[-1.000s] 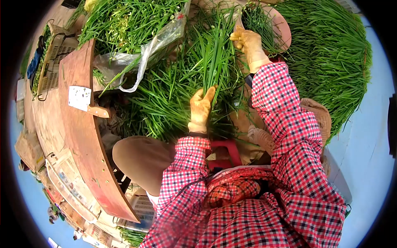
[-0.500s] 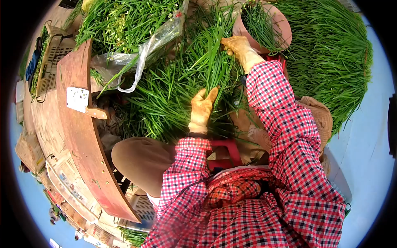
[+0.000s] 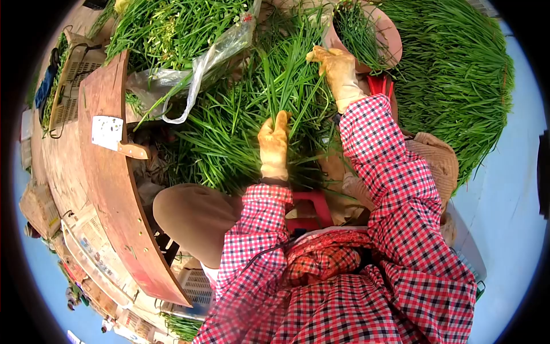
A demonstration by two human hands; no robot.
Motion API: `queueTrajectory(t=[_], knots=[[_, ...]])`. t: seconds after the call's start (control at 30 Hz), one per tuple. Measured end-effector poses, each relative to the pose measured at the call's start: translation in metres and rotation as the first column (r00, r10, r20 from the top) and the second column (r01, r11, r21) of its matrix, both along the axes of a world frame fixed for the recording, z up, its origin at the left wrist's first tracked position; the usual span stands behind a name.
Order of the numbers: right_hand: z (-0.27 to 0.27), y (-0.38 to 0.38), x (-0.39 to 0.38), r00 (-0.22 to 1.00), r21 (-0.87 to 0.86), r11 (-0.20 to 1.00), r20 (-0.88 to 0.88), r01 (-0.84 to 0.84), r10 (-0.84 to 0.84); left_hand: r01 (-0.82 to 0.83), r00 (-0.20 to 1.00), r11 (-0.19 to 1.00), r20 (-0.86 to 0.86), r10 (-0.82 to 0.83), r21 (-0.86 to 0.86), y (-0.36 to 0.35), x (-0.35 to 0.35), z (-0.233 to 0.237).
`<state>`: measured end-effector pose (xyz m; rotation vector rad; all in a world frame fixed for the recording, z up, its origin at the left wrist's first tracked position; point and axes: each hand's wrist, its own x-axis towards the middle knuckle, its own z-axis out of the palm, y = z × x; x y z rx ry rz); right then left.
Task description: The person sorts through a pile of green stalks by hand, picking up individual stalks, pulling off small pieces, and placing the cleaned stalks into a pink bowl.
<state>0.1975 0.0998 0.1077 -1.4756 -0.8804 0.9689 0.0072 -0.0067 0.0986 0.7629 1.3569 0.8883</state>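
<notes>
Both of my hands wear yellowish work gloves. My left hand (image 3: pixel 274 143) is closed at the near side of a loose heap of garlic chives (image 3: pixel 229 129), with long green leaves running up from its thumb and fingers. Beyond it and to the right, my right hand (image 3: pixel 337 69) has its fingers curled beside a pink bucket (image 3: pixel 391 34). What those fingers hold, if anything, is hidden. Thin green stalks (image 3: pixel 358 37) lie inside the bucket.
A cleaver (image 3: pixel 107 133) lies on a curved-looking wooden board (image 3: pixel 109 189) at the left. A clear plastic bag (image 3: pixel 215 60) borders another pile of greens (image 3: pixel 172 26). Neatly stacked chives (image 3: pixel 458 74) fill the right side. A red stool (image 3: pixel 314 206) stands between my knees.
My left hand has turned more upright and shifted slightly left. The right hand has rotated, its fingers apart from the long leaves that ran between both hands.
</notes>
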Motion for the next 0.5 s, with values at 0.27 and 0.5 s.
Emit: queueTrajectory(t=[0.27,0.5], knots=[[0.033,-0.012,-0.025,0.991,-0.005,1.0,-0.13,0.028,-0.029,-0.042,0.981,0.999,-0.192,0.042,0.004,0.001,0.002,-0.019],[0.109,-0.015,-0.032,0.998,0.108,0.993,0.032,-0.053,0.05,-0.166,0.976,0.975,0.12,0.185,-0.148,-0.005,-0.012,-0.043]])
